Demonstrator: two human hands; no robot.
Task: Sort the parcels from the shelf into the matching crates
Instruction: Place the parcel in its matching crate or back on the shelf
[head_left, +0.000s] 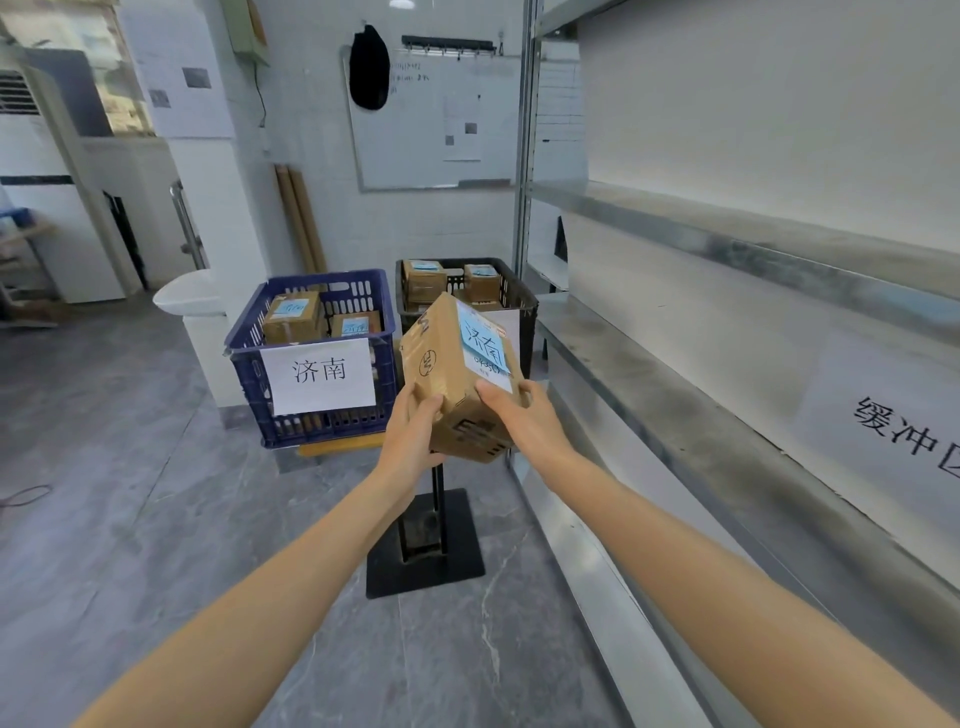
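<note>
Left hand (410, 434) and right hand (524, 415) grip only the tilted parcel's (454, 364) near end; risk: it tips loose or lands in black crate (527, 312), not blue crate (249, 374).

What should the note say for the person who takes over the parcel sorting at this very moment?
Hands: left hand and right hand both grip one brown cardboard parcel, blue label 济南, in the air before the crates.
Done: blue plastic crate, sign 济南, holds at least two sorted parcels; black plastic crate beside it holds further parcels, its sign hidden.
Grey metal shelf: no parcel on the part in view.
Left: set the held parcel in the blue crate.
</note>
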